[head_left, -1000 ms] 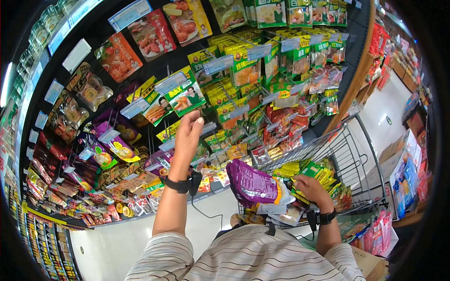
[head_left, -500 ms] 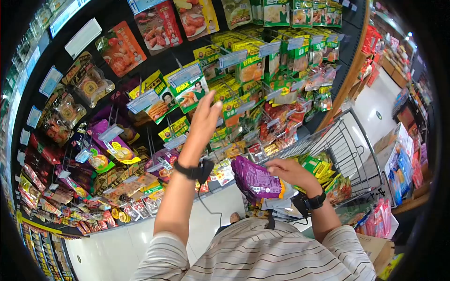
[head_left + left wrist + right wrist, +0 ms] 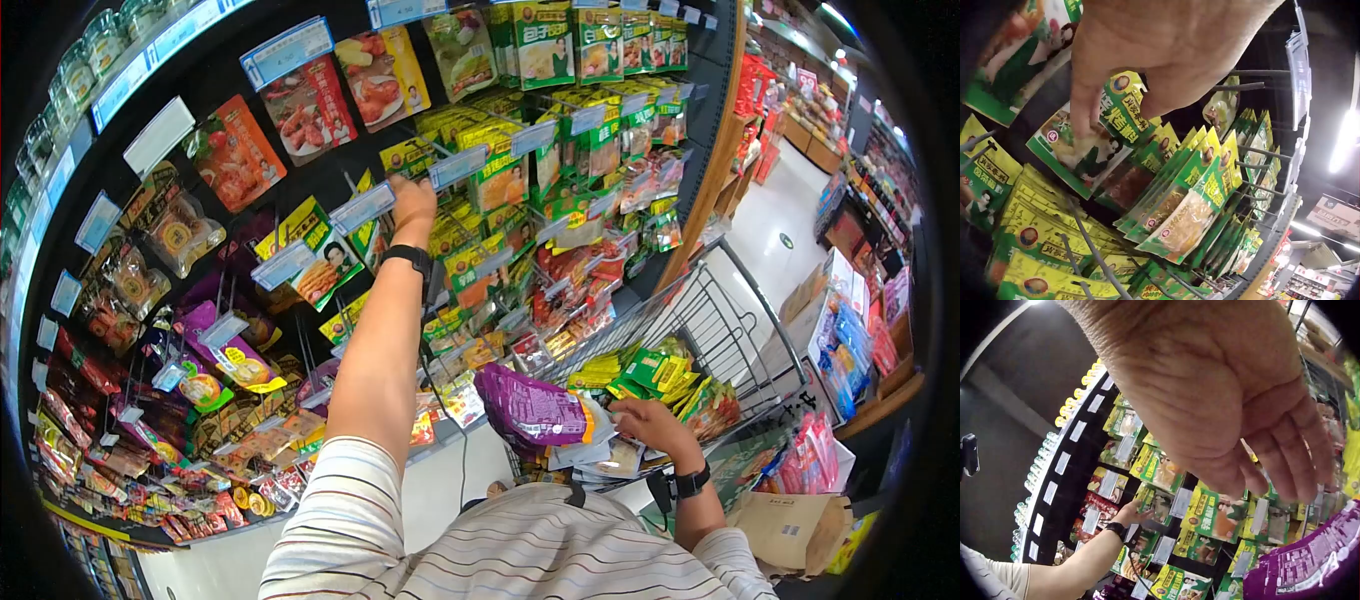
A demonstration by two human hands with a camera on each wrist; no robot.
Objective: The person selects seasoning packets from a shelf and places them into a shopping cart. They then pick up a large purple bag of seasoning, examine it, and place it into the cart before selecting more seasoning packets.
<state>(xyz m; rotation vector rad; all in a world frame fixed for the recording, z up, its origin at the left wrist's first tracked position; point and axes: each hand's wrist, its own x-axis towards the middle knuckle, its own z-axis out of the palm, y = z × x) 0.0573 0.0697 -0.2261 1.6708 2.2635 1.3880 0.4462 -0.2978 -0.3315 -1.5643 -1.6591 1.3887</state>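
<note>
My left hand [image 3: 412, 205] reaches up to the shelf hooks in the head view. In the left wrist view its fingers lie over the front of a green and yellow seasoning packet [image 3: 1110, 153], with the thumb by the packet's right edge, pinching it. More seasoning packets [image 3: 1182, 219] hang in rows beside it. Over the shopping cart [image 3: 735, 330] hovers my right hand [image 3: 655, 425], fingers loosely bent and holding nothing. Just left of that hand, a purple bag [image 3: 530, 405] sits at the cart's near end. Several green and yellow packets [image 3: 660, 370] lie in the cart.
Price tags [image 3: 363, 208] stick out on the hook ends around my left hand. Glass jars [image 3: 75, 75] stand on the upper left shelf. Right of the cart are pink packages [image 3: 805, 455] and a cardboard box [image 3: 795, 530]. A cable [image 3: 465, 440] hangs below my left arm.
My left hand has moved away from the lower packet to another packet higher on the shelf. My right hand passed over the purple bag, then drew back to its right.
</note>
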